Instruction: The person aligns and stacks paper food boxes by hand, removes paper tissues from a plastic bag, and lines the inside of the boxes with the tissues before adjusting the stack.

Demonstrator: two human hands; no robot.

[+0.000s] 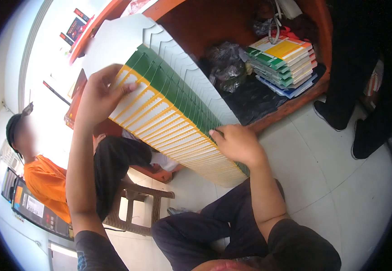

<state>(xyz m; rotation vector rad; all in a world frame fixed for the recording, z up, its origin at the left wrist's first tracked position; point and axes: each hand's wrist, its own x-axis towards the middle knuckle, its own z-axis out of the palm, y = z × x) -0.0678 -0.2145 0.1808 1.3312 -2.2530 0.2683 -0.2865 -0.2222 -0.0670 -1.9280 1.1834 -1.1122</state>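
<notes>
A long stack of nested white, green and yellow cartons (pixel 173 108) slants from the upper left down toward my lap. My left hand (pixel 103 92) grips its upper end, the thumb on the yellow-edged face and the fingers around the edge. Farther down, my right hand (pixel 237 142) lies against the green side of the stack, its thumb and fingers pressed on the carton edges. White flaps (pixel 123 40) stick out at the top end.
An orange-red cabinet (pixel 196 22) holds a pile of flat cartons (pixel 284 63) and black plastic bags (pixel 227 67). At left a person in orange (pixel 47 180) sits by a brown stool (pixel 148 198). Another person's dark shoes (pixel 331 116) stand at right on the tiled floor (pixel 309 158).
</notes>
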